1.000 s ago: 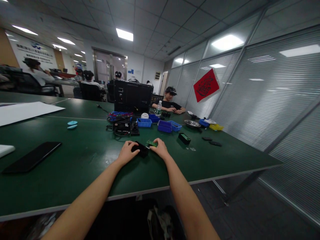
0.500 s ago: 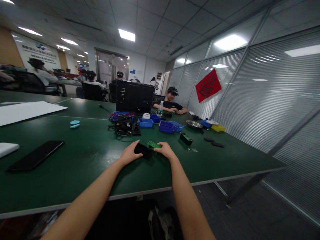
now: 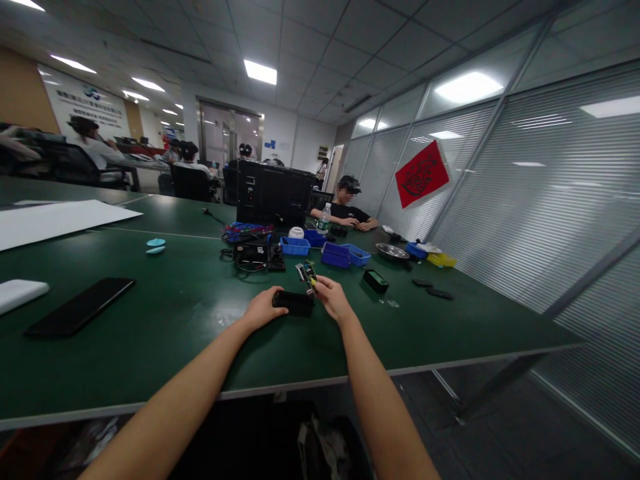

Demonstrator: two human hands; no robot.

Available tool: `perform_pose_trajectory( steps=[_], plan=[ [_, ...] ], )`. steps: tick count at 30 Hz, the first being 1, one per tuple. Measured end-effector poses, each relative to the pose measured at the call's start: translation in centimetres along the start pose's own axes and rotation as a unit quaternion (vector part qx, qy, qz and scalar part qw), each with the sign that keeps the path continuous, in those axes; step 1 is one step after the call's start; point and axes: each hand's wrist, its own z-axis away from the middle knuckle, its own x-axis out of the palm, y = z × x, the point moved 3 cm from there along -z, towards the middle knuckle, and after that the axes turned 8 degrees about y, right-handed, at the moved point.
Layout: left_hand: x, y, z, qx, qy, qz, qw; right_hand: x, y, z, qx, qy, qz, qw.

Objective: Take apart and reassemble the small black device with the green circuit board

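Note:
My left hand (image 3: 266,309) is closed on one end of a black box-shaped casing (image 3: 294,303), which rests on or just over the green table. Pinched in my right hand (image 3: 332,298) is a small circuit board (image 3: 308,275), tilted up above the casing's right end. Its component side shows, with a yellow part low on it near my fingers. To the right lies another black casing with a green board in it (image 3: 376,281). Small clear bits (image 3: 393,304) lie in front of that one.
Behind my hands stand a black power unit with cables (image 3: 251,256), several blue bins (image 3: 335,255), a bottle (image 3: 325,218) and a monitor (image 3: 273,195). A metal dish (image 3: 393,252) is farther right. A dark tablet-like slab (image 3: 80,307) lies left. A person (image 3: 346,207) sits across the table.
My right hand has turned the circuit board from nearly flat, green face showing, to upright with its components showing. The black casing in my left hand now lies more level.

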Motion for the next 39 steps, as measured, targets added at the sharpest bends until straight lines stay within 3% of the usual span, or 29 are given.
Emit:
perform_pose_trajectory(
  steps=[5,12,23,30,35,39],
  plan=[
    [0.0,0.1,0.0,-0.007,0.002,-0.009,1.000,0.5,0.6,-0.1,-0.040,0.004,0.100,0.994],
    [-0.2,0.4,0.1,-0.012,-0.001,0.004,1.000,0.7,0.4,0.1,-0.087,-0.024,0.299,0.950],
    [-0.1,0.1,0.0,-0.011,0.001,-0.018,1.000,1.2,0.8,0.1,-0.112,-0.053,0.375,0.919],
    [-0.3,-0.1,0.0,-0.009,0.043,0.008,0.999,1.2,1.1,0.4,-0.076,-0.063,0.356,0.929],
    [-0.1,-0.4,-0.1,-0.012,0.042,0.001,0.999,1.4,2.0,0.3,-0.078,-0.063,0.489,0.867],
    [0.0,-0.6,-0.1,-0.007,0.040,0.001,0.999,-0.3,1.9,-0.4,-0.032,0.050,0.578,0.814]
  ],
)
